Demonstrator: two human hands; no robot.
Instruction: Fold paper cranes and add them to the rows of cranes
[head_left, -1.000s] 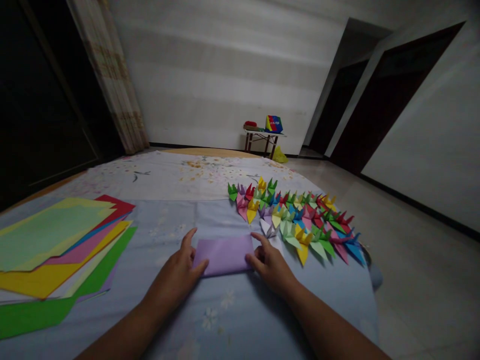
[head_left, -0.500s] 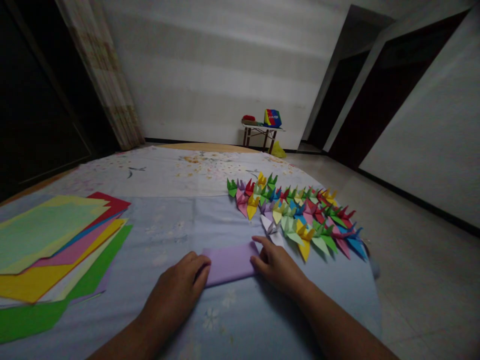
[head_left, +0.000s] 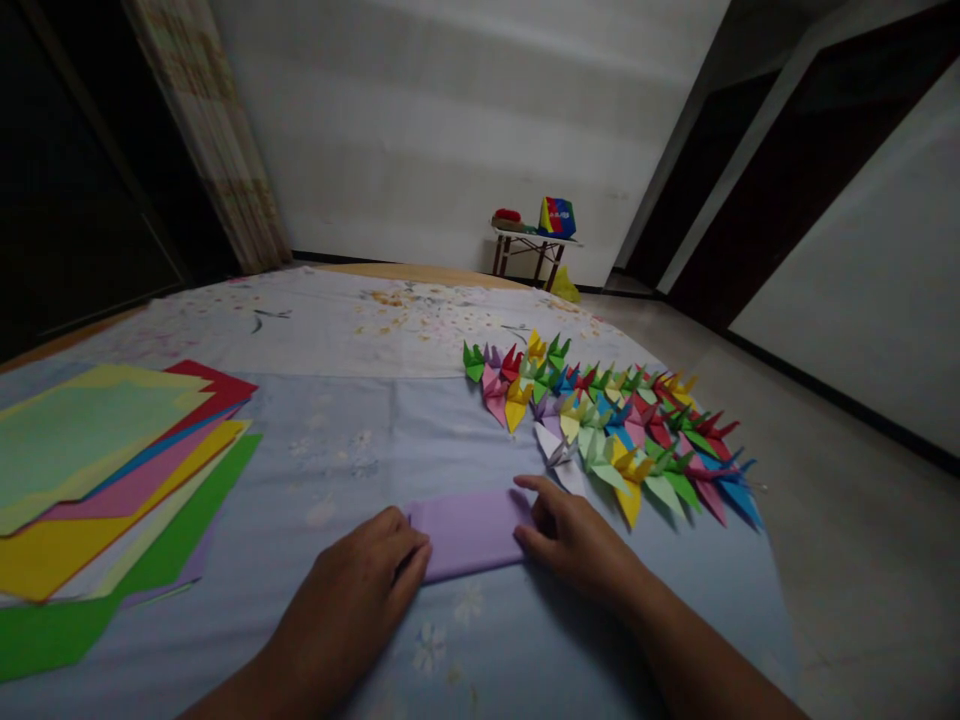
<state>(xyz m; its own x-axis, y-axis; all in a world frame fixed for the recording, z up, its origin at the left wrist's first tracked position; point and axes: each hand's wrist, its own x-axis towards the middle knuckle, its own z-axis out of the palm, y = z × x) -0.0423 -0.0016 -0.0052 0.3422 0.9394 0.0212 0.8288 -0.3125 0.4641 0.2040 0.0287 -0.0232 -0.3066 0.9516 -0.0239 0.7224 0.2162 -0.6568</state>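
A sheet of purple paper (head_left: 472, 535), folded into a flat rectangle, lies on the blue flowered tablecloth (head_left: 330, 440) in front of me. My left hand (head_left: 360, 585) is closed on its left end, thumb and forefinger pressed together at the edge. At the opposite end, my right hand (head_left: 574, 535) holds the right edge, with the thumb against the side and the forefinger bent near the upper corner. The remaining fingers of both hands are curled and partly hidden. Beyond the right hand, folded paper cranes (head_left: 600, 420) in many colours stand in close rows.
Loose sheets of coloured paper (head_left: 112, 430) lie fanned in a pile on the left. Against the far wall, a small table (head_left: 536, 240) carries a colourful box (head_left: 557, 217) and a red item (head_left: 508, 215). A yellow bag (head_left: 564, 285) rests beside it on the floor.
The camera view has tilted down and shifted slightly. My right forefinger sits a little farther off the paper's upper corner; the left hand keeps its hold on the paper.
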